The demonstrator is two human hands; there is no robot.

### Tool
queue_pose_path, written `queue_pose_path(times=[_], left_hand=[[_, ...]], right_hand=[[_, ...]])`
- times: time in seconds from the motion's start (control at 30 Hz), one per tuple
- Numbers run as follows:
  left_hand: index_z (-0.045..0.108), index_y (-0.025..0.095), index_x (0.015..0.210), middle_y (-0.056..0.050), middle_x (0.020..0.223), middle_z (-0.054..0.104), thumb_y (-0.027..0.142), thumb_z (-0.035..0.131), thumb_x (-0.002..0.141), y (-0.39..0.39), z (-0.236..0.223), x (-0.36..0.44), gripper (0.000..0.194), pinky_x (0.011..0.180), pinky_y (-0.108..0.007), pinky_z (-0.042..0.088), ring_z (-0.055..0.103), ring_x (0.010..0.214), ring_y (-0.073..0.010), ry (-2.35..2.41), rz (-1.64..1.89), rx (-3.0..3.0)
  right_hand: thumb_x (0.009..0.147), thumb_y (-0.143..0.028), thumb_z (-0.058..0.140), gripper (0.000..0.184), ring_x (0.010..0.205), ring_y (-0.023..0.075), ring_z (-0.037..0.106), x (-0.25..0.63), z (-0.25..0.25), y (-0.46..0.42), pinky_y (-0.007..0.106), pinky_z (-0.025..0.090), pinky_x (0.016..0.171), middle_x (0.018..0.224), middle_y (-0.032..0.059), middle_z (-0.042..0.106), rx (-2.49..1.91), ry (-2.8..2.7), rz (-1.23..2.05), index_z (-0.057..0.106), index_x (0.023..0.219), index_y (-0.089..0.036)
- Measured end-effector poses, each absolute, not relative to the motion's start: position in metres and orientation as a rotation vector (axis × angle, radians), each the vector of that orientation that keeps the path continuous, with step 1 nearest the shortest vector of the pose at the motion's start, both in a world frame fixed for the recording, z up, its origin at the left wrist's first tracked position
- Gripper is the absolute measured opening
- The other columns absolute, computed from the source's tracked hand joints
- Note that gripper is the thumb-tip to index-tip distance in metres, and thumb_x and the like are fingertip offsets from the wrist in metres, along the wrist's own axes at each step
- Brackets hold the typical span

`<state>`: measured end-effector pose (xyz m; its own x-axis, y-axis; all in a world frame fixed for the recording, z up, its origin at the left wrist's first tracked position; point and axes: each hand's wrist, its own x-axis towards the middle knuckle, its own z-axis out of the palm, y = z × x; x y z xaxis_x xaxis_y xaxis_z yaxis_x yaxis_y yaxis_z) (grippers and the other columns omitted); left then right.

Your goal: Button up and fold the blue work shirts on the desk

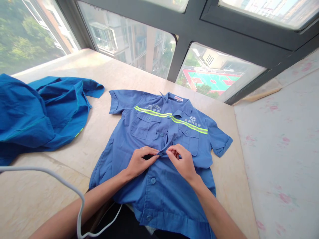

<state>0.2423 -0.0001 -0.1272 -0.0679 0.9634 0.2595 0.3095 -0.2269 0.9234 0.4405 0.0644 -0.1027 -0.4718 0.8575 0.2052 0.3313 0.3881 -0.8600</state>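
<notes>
A blue short-sleeved work shirt (pixel 171 186) lies front up on the pale ledge, collar away from me. Yellow-green reflective stripes and white printing cross its chest, and buttons run down the front. My left hand (pixel 142 161) pinches the front placket between thumb and fingers at mid-shirt. Just to the right, my right hand (pixel 181 161) has thumb and fingertips closed on the same raised placket edge. Whether a button sits between the fingertips is hidden. Below the hands, one button (pixel 153 180) shows on the placket, with another near the hem.
A second, crumpled blue garment (pixel 50 113) rests on the stone-like ledge (pixel 72 162) at left. A white cable (pixel 81 205) loops across the lower left. Grey-framed windows (pixel 174 59) border the far side; a flower-patterned wall (pixel 279 149) stands at right.
</notes>
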Motion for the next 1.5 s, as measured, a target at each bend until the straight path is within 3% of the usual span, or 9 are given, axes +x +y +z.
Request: queue_pose_path(times=[0.1,0.2,0.27,0.47,0.63,0.83,1.0,1.33,1.5], left_hand=[[0.076,0.019,0.088,-0.005,0.091,0.076,0.025,0.071,0.084,0.0,-0.127,0.243,0.009,0.08,-0.028,0.055,0.07,0.084,-0.0168,1.435,1.312,1.566],[0.075,0.018,0.087,-0.005,0.09,0.076,0.025,0.07,0.083,0.0,-0.127,0.243,0.009,0.077,-0.028,0.055,0.07,0.083,-0.017,1.464,1.296,1.563],[0.075,0.018,0.087,-0.006,0.09,0.075,0.026,0.069,0.084,0.0,-0.127,0.242,0.011,0.076,-0.028,0.055,0.07,0.082,-0.0172,1.456,1.28,1.559],[0.076,0.017,0.088,-0.006,0.088,0.075,0.025,0.07,0.083,0.0,-0.125,0.241,0.012,0.074,-0.027,0.055,0.07,0.081,-0.0173,1.414,1.265,1.541],[0.077,0.017,0.09,-0.005,0.088,0.076,0.022,0.069,0.083,0.001,-0.126,0.24,0.011,0.075,-0.026,0.055,0.071,0.081,-0.0166,1.375,1.265,1.557],[0.076,0.017,0.088,-0.005,0.088,0.076,0.02,0.069,0.083,0.0,-0.126,0.242,0.009,0.076,-0.026,0.056,0.071,0.082,-0.0159,1.398,1.343,1.6],[0.075,0.017,0.086,-0.005,0.088,0.076,0.02,0.071,0.083,-0.001,-0.127,0.244,0.006,0.076,-0.025,0.056,0.071,0.081,-0.0155,1.396,1.402,1.622],[0.072,0.016,0.089,-0.004,0.089,0.075,0.013,0.07,0.083,-0.001,-0.126,0.244,0.007,0.078,-0.024,0.055,0.07,0.083,-0.0134,1.299,1.501,1.805],[0.073,0.016,0.091,-0.005,0.09,0.074,0.018,0.067,0.087,-0.001,-0.123,0.244,0.008,0.079,-0.025,0.054,0.069,0.084,-0.0138,1.298,1.402,1.73]], right_hand=[[0.09,-0.041,0.059,0.027,0.049,0.0098,0.055,0.441,-0.088,0.055,0.021,0.041,0.044,0.069,0.0027,0.064,-1.175,-1.907,1.742,0.07,0.087,-0.016],[0.083,-0.045,0.065,0.039,0.048,0.0103,0.058,0.438,-0.086,0.047,0.019,0.039,0.039,0.077,0.006,0.07,-1.231,-1.706,2.058,0.069,0.105,-0.013],[0.079,-0.047,0.068,0.045,0.049,0.0111,0.06,0.435,-0.09,0.046,0.019,0.042,0.039,0.082,0.0084,0.072,-1.278,-1.564,2.041,0.068,0.107,-0.011],[0.074,-0.049,0.072,0.039,0.052,0.0127,0.063,0.427,-0.1,0.05,0.02,0.046,0.04,0.083,0.01,0.072,-1.348,-1.405,1.899,0.071,0.086,-0.012],[0.075,-0.048,0.072,0.038,0.052,0.0122,0.063,0.424,-0.102,0.05,0.019,0.046,0.041,0.08,0.0096,0.072,-1.339,-1.444,1.853,0.073,0.084,-0.011],[0.068,-0.042,0.081,0.041,0.067,0.0166,0.07,0.426,-0.099,0.044,0.02,0.053,0.046,0.091,0.0112,0.073,-1.351,-1.125,2.044,0.069,0.094,-0.013],[0.071,-0.043,0.08,0.038,0.053,0.0112,0.064,0.431,-0.098,0.042,0.015,0.042,0.037,0.08,0.0093,0.072,-1.318,-0.982,2.225,0.069,0.089,-0.011],[0.068,-0.023,0.083,0.021,0.05,0.0051,0.057,0.418,-0.097,0.044,0.011,0.035,0.036,0.072,0.0041,0.069,-1.372,-0.566,2.295,0.069,0.078,-0.011],[0.065,-0.025,0.085,0.025,0.049,0.0059,0.056,0.416,-0.097,0.038,0.012,0.032,0.035,0.065,0.0009,0.063,-1.378,-0.539,2.253,0.065,0.075,-0.011]])
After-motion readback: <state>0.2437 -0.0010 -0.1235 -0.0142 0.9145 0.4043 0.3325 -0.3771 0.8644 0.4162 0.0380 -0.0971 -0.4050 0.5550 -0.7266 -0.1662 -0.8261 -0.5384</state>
